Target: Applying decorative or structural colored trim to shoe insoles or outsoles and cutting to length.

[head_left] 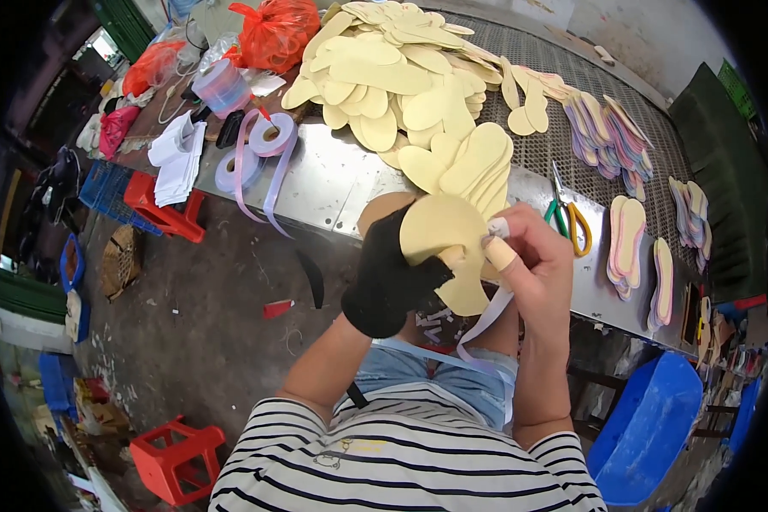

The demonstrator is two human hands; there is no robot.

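My left hand point(390, 277), in a black glove with bare fingertips, is closed on a cream insole point(439, 226). Its thumb lies over the insole's face. At the insole's right edge, my right hand point(533, 264) pinches with thumb and forefinger, both wrapped in pale tape at the tips. A pale lilac ribbon point(484, 327) runs up under the right hand and trails down across my lap; the exact pinch point is partly hidden. Just beyond my hands, several cream insoles point(478, 162) lie fanned out on the metal table edge point(324, 183).
A large heap of cream insoles point(384, 72) covers the table's middle. Ribbon rolls point(273, 134) stand at left, near white papers point(177, 154). Scissors point(563, 209) lie at right beside stacked insoles point(627, 243). Red stools point(177, 461) and a blue tub point(648, 427) stand below.
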